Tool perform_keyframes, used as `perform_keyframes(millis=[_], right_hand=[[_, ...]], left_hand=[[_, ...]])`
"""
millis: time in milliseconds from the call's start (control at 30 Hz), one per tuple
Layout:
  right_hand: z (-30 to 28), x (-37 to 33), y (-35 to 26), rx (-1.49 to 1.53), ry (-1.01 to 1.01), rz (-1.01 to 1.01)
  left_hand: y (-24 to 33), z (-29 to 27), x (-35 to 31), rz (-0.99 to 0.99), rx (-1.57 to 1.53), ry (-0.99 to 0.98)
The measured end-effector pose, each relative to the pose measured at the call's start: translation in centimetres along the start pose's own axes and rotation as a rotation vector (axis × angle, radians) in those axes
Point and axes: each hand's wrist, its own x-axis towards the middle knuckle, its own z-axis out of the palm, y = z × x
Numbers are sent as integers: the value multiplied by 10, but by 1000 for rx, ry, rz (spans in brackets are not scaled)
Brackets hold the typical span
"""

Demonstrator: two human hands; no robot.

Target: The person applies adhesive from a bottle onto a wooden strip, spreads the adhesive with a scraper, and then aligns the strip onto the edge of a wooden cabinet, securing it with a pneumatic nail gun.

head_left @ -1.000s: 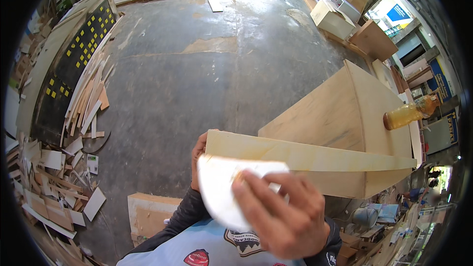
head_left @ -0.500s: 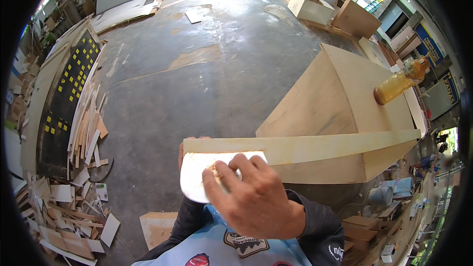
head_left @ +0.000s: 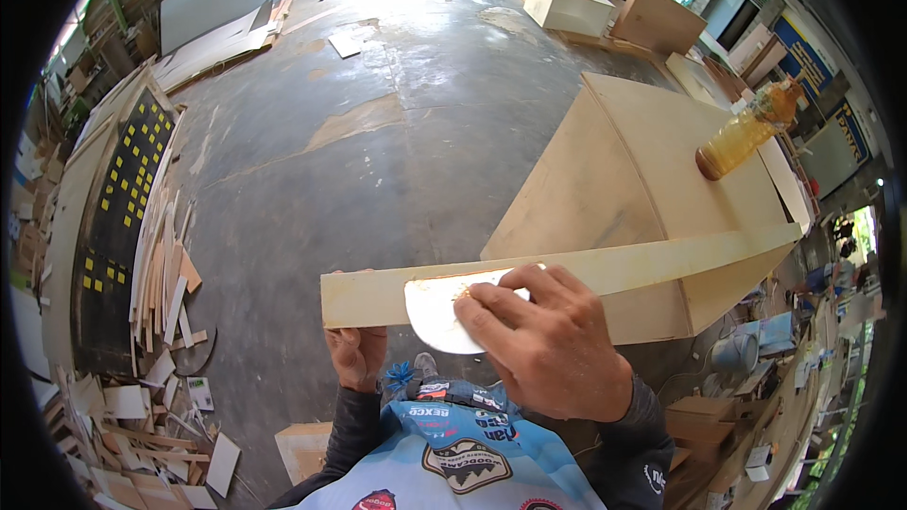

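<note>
A long, pale wooden strip (head_left: 368,300) reaches from its free left end to the right, where it rests across a large plywood box (head_left: 628,184). My left hand (head_left: 357,357) grips the strip from beneath near that free end, its fingers curled and partly hidden by the wood. In my right hand (head_left: 557,345) is a flat white spreader (head_left: 442,314) with one rounded edge. Its straight upper edge lies against the strip's face, and a yellowish smear shows close to my fingertips. On top of the box stands a plastic bottle (head_left: 742,144) of amber liquid.
Offcuts (head_left: 142,416) and thin wood strips (head_left: 170,269) are heaped at the left, beside a dark panel (head_left: 123,198) with yellow squares. Cartons (head_left: 567,5) stand far right. A bucket (head_left: 735,352) and low boxes (head_left: 704,416) sit at the near right.
My right hand has moved right along the strip with the spreader, baring the strip's left end. More of my left hand shows beneath the wood. The whole view has shifted slightly.
</note>
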Motion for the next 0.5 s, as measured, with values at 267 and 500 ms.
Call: perform_keyframes(millis=[267,500], right_hand=[[2,6,2,-21,1,26],[-2,-1,-16,31,-79,-47]], left_hand=[[5,-4,-6,20,104,-26],[4,5,3,30,39,-20]])
